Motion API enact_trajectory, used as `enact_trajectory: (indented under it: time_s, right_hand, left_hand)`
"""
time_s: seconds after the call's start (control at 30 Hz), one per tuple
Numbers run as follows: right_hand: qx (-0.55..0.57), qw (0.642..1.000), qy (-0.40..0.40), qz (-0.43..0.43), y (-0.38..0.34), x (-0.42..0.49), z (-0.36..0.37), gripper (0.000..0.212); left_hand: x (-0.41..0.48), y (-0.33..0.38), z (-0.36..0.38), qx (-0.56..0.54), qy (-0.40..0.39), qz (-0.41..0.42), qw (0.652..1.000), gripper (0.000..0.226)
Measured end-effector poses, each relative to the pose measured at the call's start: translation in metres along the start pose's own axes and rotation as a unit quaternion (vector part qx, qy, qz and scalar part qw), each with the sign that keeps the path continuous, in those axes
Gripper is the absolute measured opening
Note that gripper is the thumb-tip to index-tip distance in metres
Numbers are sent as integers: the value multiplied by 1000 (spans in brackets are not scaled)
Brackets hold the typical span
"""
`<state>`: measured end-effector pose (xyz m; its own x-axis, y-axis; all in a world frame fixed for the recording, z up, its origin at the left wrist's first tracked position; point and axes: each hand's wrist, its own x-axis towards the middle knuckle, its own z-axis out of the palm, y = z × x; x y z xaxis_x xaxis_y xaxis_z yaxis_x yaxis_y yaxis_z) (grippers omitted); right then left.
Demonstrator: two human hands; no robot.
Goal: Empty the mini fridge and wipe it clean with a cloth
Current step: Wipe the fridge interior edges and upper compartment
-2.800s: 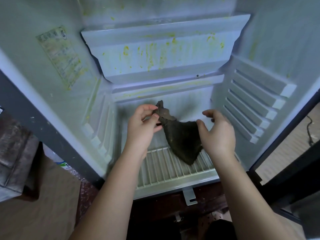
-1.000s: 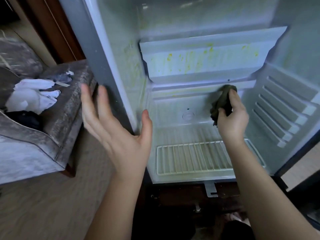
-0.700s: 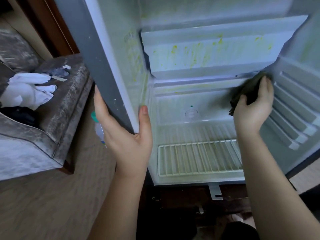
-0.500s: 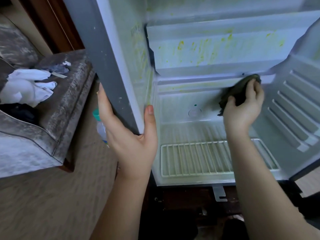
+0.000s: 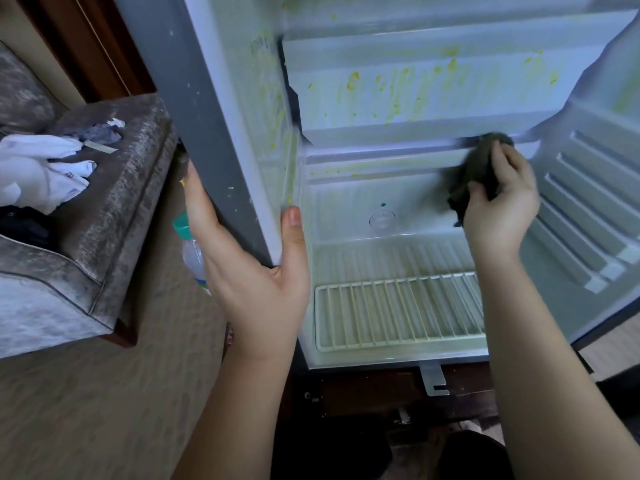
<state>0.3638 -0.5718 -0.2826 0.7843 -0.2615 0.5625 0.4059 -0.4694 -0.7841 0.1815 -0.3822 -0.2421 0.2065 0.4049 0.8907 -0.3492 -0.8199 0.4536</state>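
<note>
- Pressing the cloth [image 5: 479,168], bunched in my right hand [image 5: 498,206], against the ledge [image 5: 381,166] running leftward, stains that way.
- My left hand [image 5: 256,271] clamps the fridge [image 5: 221,140] edge.

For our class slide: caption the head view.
Right hand wipes stained fridge ledge with dark cloth; left hand grips the side wall.

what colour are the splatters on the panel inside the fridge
Yellow-green splatters on the pale panel, clearest in the head view.
</note>
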Motion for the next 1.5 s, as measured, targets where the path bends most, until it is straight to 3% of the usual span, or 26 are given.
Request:
enact_trajectory:
  time_s: [0.17, 0.33, 0.47, 0.77, 0.9, 1.1, 1.33, 1.43, 1.5]
  right_hand:
    - [55, 998, 1, 22, -19, -11, 27, 54]
    - [94, 982, -135, -89, -60, -50, 73, 56]
    - [131, 954, -247, -109, -78, -62, 84, 56]
    - [107, 984, -132, -51, -40, -35, 44, 55]
    - [120, 978, -164, -41, -45, -38, 59, 58]
    - [114, 964, -198, -139, -82, -74, 102, 61]
    - [165, 964, -181, -102, -91, -88, 106, 59]
    - [159, 958, -231, -63, -87, -89, 96, 53]
    - [97, 948, -302, -30, -75, -90, 89, 49]
  left_hand:
    - [1, 3, 0, -2, -1, 3, 1000, 67]
    - [2, 1, -2, 11, 3, 17, 1000, 66]
    - [1, -1, -1, 9, 4, 16, 1000, 65]
    - [1, -1, -2, -1, -5, 13, 1000, 67]
    - [1, 0, -2, -16, -12, -2, 1000, 67]
    - [-1, -3, -2, -10, -13, 5, 1000, 67]
    - [-2, -2, -1, 11, 3, 8, 1000, 65]
    - [-3, -2, -1, 14, 4, 3, 1000, 65]
    - [-3, -1, -1, 13, 5, 2, 1000, 65]
